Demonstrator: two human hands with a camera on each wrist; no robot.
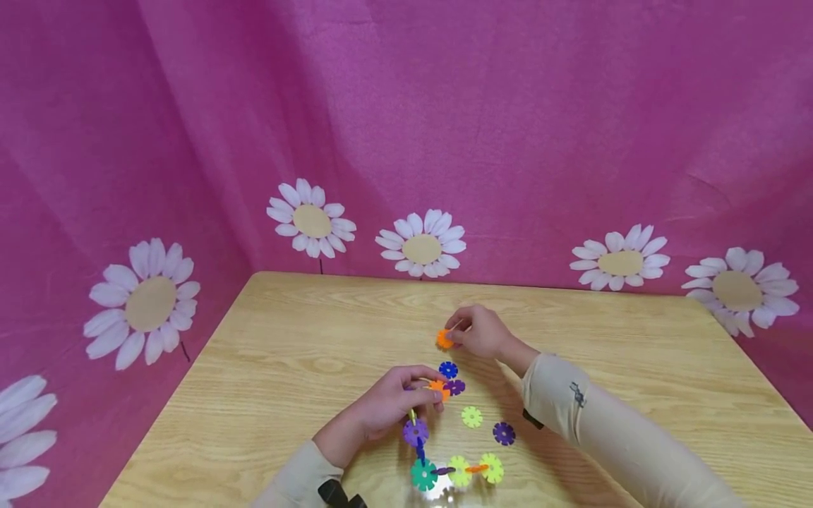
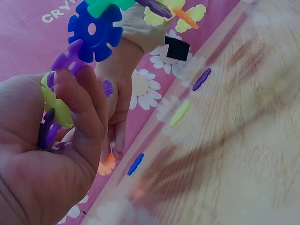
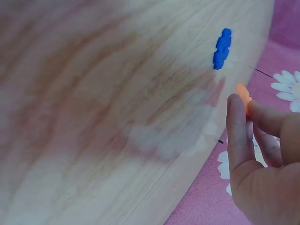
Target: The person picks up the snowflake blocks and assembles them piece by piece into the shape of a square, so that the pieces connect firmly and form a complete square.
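My left hand (image 1: 392, 403) holds a chain of notched plastic flower discs. An orange disc (image 1: 440, 390) and a purple disc (image 1: 455, 386) show at its fingertips. Below the hand hang a lilac disc (image 1: 416, 432), a blue disc (image 2: 96, 30), a green disc (image 1: 423, 475) and, off to the right, two yellow discs (image 1: 459, 471) with an orange one between them. Fingers hide part of the chain. Farther back, my right hand (image 1: 484, 334) pinches a single orange disc (image 3: 244, 97) between thumb and fingers, apart from the chain.
Loose on the wooden table (image 1: 305, 339) lie a blue disc (image 1: 448, 370), a yellow disc (image 1: 472, 417) and a dark purple disc (image 1: 504, 433). A pink cloth (image 1: 508, 127) with white daisies hangs behind the table and along its left side.
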